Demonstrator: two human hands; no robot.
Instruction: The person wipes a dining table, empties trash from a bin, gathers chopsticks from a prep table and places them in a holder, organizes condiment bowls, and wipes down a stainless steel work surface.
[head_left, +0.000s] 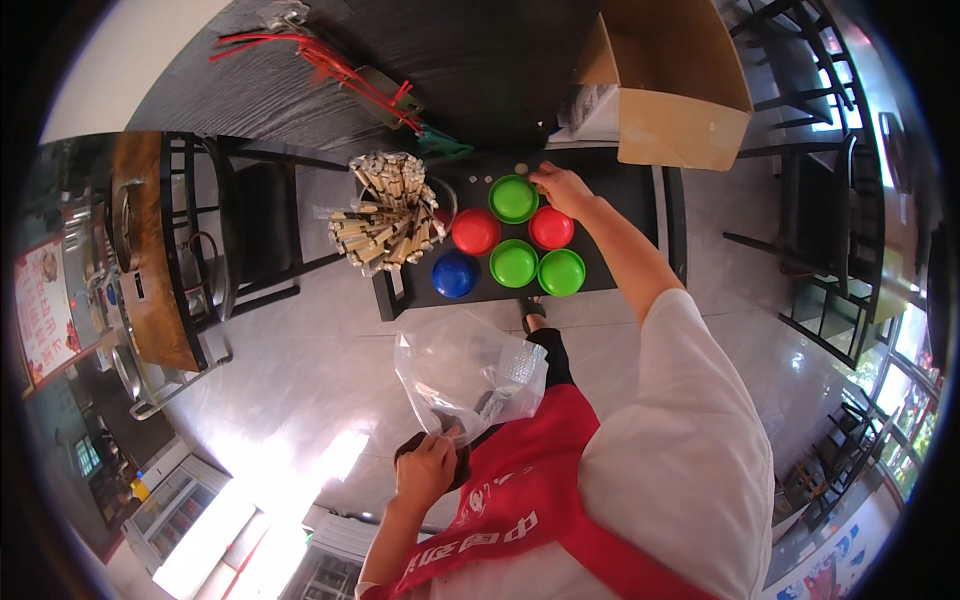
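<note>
My left hand (429, 466) grips a clear plastic bag (469, 367) low in front of the apron, with a dark brown item (461, 469) of unclear kind bunched at the same hand. My right hand (561, 187) reaches over a low black table, its fingertips at the right rim of a green bowl (514, 199). Whether they pinch anything is unclear. A small pale ball (521, 169) lies just behind that bowl. Around it are a red bowl (476, 231), another red bowl (551, 227), two green bowls (514, 262) (562, 271) and a blue bowl (454, 274).
Two small dice (480, 179) lie behind the bowls. Plastic-wrapped wooden sticks (390, 214) crowd the table's left end. Behind rises a dark surface with red cords (330, 64) and an open cardboard box (679, 124). Black chairs (262, 217) stand on either side.
</note>
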